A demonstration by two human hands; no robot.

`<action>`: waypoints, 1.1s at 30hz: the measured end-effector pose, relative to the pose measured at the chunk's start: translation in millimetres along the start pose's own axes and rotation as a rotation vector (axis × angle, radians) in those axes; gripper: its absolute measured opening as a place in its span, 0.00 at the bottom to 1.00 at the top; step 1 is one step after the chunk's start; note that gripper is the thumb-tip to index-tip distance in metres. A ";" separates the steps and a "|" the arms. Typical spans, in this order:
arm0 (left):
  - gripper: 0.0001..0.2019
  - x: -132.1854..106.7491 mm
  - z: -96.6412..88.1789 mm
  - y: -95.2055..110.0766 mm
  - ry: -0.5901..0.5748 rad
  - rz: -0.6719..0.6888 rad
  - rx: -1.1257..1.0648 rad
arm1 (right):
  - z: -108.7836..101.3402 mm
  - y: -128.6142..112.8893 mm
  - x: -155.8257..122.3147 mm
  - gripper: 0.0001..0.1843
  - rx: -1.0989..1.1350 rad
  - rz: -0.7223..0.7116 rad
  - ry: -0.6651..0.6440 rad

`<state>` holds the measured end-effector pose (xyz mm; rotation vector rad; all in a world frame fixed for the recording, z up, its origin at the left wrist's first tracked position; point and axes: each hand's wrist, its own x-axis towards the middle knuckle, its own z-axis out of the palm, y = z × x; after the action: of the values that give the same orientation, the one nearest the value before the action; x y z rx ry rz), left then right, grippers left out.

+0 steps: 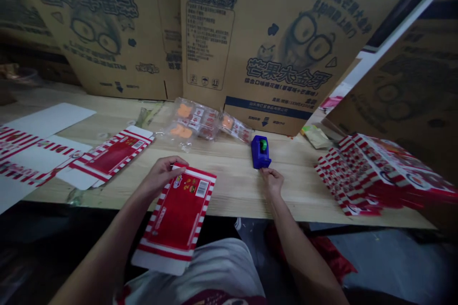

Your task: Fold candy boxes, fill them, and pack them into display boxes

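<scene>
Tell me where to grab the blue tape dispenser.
Probably best to grip the blue tape dispenser around its narrow body, coming from the near side and slightly above with the right hand, which is at its base. It stands upright on the wooden table, so its sides look free.

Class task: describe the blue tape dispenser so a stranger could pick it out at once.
On the wooden workbench, below the upright printed cartons, find the person's right hand. Right at its fingertips stands the blue tape dispenser, a bright blue block with a green centre.
</scene>
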<state>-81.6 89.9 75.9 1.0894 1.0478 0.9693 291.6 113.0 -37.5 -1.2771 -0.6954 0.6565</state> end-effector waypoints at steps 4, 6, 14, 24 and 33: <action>0.15 3.8 -4.5 -0.2 -0.191 -0.067 0.215 | -5.9 -20.7 -25.3 0.18 0.012 0.040 -0.112; 0.13 7.0 0.9 -4.0 -0.268 -0.034 0.334 | -4.0 -37.5 -42.7 0.17 0.003 0.102 -0.258; 0.08 19.2 39.2 -14.3 -0.465 0.019 0.441 | 61.4 -99.8 -87.3 0.18 -0.264 -0.045 -1.353; 0.07 5.6 45.4 -5.9 -0.448 0.053 0.459 | 75.5 -103.1 -116.1 0.17 -1.012 -0.336 -1.134; 0.09 -13.3 56.1 26.6 -0.695 0.142 0.297 | 68.2 -84.7 -107.8 0.34 0.002 0.704 -1.618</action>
<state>-32.7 70.7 111.6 1.6114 0.5489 0.4750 175.3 57.7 45.4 -0.7283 -1.4972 2.3447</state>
